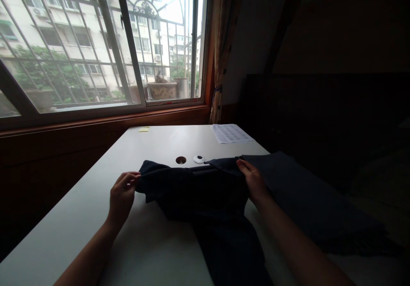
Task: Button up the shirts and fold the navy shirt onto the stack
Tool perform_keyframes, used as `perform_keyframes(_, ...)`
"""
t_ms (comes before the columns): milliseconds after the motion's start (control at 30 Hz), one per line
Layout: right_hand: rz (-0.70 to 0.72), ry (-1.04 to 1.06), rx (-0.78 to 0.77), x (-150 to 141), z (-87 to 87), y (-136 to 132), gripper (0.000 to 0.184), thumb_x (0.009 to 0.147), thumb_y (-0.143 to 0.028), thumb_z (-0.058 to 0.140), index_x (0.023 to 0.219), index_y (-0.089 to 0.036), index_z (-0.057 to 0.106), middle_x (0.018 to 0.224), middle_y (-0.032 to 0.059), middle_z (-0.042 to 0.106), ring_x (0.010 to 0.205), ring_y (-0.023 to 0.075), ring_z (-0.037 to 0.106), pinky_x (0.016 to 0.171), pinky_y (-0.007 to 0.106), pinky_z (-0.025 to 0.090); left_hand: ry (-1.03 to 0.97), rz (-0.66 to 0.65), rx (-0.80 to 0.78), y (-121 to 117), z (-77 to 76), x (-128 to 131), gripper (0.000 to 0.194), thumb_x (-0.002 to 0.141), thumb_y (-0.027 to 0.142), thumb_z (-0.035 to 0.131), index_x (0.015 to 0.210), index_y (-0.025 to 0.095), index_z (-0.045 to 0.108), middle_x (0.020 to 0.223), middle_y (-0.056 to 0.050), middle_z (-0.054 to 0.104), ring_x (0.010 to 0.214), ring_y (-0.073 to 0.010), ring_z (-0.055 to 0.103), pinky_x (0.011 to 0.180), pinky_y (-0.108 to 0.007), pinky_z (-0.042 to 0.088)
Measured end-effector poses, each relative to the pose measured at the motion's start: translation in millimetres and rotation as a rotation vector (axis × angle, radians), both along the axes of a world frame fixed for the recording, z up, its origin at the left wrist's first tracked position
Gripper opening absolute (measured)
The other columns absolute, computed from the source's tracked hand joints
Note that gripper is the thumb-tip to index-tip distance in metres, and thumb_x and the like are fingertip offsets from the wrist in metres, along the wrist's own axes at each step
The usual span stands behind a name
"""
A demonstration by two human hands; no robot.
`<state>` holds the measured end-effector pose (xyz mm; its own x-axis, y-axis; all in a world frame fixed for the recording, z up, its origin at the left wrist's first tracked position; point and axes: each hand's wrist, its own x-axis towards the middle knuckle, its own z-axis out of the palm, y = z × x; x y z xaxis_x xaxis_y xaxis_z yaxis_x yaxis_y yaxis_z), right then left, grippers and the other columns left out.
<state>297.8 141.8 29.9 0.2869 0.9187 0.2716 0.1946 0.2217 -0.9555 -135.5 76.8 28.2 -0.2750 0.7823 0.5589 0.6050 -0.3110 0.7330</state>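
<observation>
Dark garment (224, 205), one, held over white table (80, 205), lower part trailed toward near edge. Two hands counted: left end pinched by left hand (121, 194), fingers narrow on cloth; right end pinched by right hand (254, 181), thumb uppermost. Step judged: garment being spread between hands; next move probably calls for both grips kept, folds straightened. Second dark cloth (314, 200) laid over right edge. Beyond garment: one hole (181, 160), one white cap (196, 161). Far right corner: papers (232, 133), count unclear. Far left corner: one yellow note (144, 129).
</observation>
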Motion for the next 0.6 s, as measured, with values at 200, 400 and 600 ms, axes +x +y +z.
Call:
perform_keyframes(200,-0.056,0.285,-0.039,9.9,15.5,-1.4,0.050,0.072,-0.056,0.077,0.110,-0.023,0.073,0.105,0.0053,0.077,0.097,0.0286,0.072,0.085,0.038,0.058,-0.259,0.131,0.082,3.6,2.5,-23.2,0.014,0.083,0.030,0.063,0.089,0.018,0.067,0.113,-0.008,0.073,0.098,-0.0233,0.070,0.088,-0.039,0.057)
perform_keyframes(400,-0.221,0.210,-0.002,35.7,0.1,12.6,0.052,0.074,-0.055,0.073,0.112,-0.019,0.071,0.109,0.0085,0.074,0.105,0.0300,0.068,0.097,0.043,0.052,-0.400,0.316,0.010,16.9,-6.4,-63.7,0.028,0.076,0.040,0.069,0.091,0.017,0.065,0.108,-0.007,0.073,0.081,-0.0205,0.070,0.081,-0.039,0.058)
perform_keyframes(600,-0.275,-0.276,0.159,24.8,-3.2,8.8,0.041,0.080,-0.036,0.063,0.118,-0.021,0.069,0.122,0.0115,0.065,0.114,0.0298,0.060,0.104,0.048,0.045,-0.055,0.265,-0.099,20.4,-18.6,-60.5,0.033,0.081,0.034,0.057,0.107,0.015,0.065,0.131,-0.014,0.061,0.102,-0.0283,0.067,0.091,-0.046,0.055)
